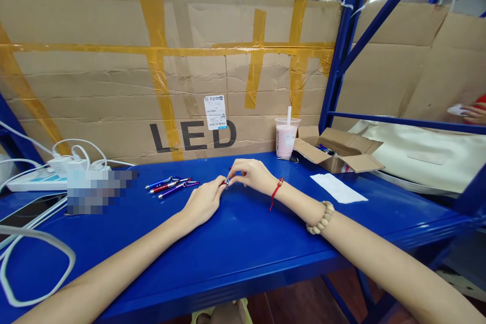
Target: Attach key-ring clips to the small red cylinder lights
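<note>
Pinching a small metallic piece point(227, 181) — left grip point(203, 203) and right grip point(256, 175) both closed — near pen-like tubes point(176, 191).

Blue, red and purple pen-like tubes point(164, 187), blue table point(246, 243), brown cardboard point(114, 96) with amber tape stripes point(157, 63)

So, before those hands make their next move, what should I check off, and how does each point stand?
1. Left hand pinching the small shiny item: ok.
2. Right hand at the same item: ok, fingertips beside it.
3. Right hand's grip firm: cannot tell; too small to see.
4. Pen-like tubes within view: ok, lying left of the hands.
5. Drink cup upright: ok.
6. White cable loop clear of the left forearm: cannot tell.
</note>
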`<state>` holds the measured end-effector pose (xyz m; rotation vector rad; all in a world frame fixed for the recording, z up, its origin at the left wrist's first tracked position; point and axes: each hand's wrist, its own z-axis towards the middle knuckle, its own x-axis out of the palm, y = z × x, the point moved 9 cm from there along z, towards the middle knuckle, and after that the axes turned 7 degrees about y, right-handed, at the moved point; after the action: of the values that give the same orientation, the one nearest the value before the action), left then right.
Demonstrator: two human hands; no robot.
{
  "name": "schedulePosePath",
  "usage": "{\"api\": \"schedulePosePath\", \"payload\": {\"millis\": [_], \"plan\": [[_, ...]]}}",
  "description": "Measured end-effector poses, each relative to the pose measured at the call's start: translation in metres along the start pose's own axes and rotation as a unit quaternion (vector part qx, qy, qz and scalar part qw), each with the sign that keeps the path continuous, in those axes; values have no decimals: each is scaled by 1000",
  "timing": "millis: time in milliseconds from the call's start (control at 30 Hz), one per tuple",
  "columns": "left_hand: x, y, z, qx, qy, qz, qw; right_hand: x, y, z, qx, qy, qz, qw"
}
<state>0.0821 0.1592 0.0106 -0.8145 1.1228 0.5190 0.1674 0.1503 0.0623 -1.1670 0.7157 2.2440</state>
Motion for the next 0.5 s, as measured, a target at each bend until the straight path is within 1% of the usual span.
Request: {"api": "schedulePosePath", "payload": {"millis": [133, 400, 500], "plan": [[3, -1, -1, 21, 7, -16, 1000, -2, 5, -2, -33, -4, -13, 999], [3, -6, -5, 42, 23, -23, 999, -5, 6, -2, -8, 3, -22, 1000], [2, -8, -5, 57, 16, -39, 997, -5, 3, -2, 12, 2, -9, 1000]]}}
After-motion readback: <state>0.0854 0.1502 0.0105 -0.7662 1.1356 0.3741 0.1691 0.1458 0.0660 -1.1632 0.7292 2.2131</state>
